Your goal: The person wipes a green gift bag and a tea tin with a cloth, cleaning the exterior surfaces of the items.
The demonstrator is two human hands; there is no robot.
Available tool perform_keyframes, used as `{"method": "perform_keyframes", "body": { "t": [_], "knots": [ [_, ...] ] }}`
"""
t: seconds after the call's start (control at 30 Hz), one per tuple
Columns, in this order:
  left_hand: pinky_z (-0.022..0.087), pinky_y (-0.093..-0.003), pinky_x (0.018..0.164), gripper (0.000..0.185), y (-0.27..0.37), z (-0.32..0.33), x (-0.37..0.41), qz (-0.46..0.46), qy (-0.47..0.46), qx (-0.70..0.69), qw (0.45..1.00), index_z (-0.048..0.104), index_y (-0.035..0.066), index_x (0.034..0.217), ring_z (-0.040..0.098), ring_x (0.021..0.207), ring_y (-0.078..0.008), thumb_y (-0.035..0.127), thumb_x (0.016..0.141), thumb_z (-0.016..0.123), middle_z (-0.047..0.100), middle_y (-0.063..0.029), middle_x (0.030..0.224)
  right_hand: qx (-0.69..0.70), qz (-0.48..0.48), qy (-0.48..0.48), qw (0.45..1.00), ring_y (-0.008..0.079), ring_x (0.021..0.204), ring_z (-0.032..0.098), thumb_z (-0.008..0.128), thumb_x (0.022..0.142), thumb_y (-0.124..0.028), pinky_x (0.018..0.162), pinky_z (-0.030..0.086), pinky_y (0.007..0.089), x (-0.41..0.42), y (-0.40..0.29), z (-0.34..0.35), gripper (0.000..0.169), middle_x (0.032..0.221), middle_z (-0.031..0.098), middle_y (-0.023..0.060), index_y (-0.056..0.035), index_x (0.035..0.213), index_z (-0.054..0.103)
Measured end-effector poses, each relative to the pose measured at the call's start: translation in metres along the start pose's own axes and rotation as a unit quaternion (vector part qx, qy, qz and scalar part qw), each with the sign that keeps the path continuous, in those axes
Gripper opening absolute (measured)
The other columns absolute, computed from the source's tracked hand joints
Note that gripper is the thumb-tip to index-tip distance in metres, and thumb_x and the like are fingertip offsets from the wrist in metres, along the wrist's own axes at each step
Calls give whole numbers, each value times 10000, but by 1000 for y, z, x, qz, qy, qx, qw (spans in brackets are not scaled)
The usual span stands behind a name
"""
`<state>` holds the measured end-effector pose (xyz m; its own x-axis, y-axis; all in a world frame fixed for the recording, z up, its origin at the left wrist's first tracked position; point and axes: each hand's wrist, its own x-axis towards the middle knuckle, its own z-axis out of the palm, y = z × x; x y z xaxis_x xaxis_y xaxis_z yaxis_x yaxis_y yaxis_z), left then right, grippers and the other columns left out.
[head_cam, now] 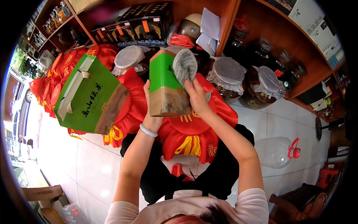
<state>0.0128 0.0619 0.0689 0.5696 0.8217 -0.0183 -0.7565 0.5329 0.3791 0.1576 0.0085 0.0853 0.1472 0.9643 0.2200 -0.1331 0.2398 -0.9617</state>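
Observation:
My left hand (151,112) supports a green and brown printed box (163,75) from its left side and below; a pale bangle is on that wrist. My right hand (195,95) holds a grey fuzzy oval pad (185,65) against the box's upper right side. Below the box, a red cloth cover with yellow ribbons (188,145) lies over something between my knees. Left of the box, a green paper gift bag with cord handles (92,98) leans tilted on more red covers.
Brown jars with plastic-wrapped lids (228,70) stand at the right, before a wooden shelf (279,36). Black boxes (146,28) stand at the back. An empty clear plastic bottle with a red cap (277,152) lies on the tiled floor. Cardboard (42,193) is at lower left.

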Motion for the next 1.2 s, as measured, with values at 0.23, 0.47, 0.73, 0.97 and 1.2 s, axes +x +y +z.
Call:
{"method": "perform_keyframes", "body": {
  "t": [0.23, 0.47, 0.73, 0.97, 1.2],
  "knots": [
    [382, -421, 936, 589, 6, -14, 10, 85, 35, -24, 995, 491, 110, 1191, 501, 1069, -270, 554, 825, 364, 528, -90, 1184, -99, -99, -62, 988, 280, 1244, 316, 418, 915, -261, 1020, 235, 336, -13, -7, 18, 477, 1320, 343, 154, 10, 1296, 325],
    [361, -427, 953, 635, 6, -21, 11, 101, 14, -2, 995, 460, 89, 1214, 483, 1093, -273, 570, 829, 308, 509, -99, 1206, -184, -175, -58, 965, 375, 1238, 308, 495, 876, -298, 1013, 253, 404, -14, -1, 17, 493, 1355, 283, 222, 8, 1250, 402],
    [424, -394, 875, 613, -2, -13, 12, 95, 60, 43, 993, 507, 40, 1144, 542, 995, -265, 541, 833, 341, 564, -118, 1106, -290, -253, -46, 922, 387, 1151, 410, 609, 790, -171, 949, 346, 421, -15, -11, 12, 453, 1287, 386, 214, 21, 1177, 471],
    [428, -397, 869, 604, -7, -7, 8, 101, 80, 63, 990, 521, 47, 1132, 545, 997, -264, 544, 832, 355, 570, -115, 1105, -289, -275, -48, 916, 371, 1118, 446, 612, 780, -148, 926, 371, 406, -8, -3, 4, 467, 1261, 418, 199, 23, 1182, 448],
    [369, -449, 937, 666, 9, -19, 2, 47, -77, -91, 992, 443, 90, 1239, 473, 1099, -308, 588, 814, 323, 487, -122, 1229, -287, -262, -61, 919, 366, 1166, 405, 609, 780, -136, 947, 359, 404, -5, 2, 4, 481, 1284, 385, 202, 22, 1200, 435]
  ]
}}
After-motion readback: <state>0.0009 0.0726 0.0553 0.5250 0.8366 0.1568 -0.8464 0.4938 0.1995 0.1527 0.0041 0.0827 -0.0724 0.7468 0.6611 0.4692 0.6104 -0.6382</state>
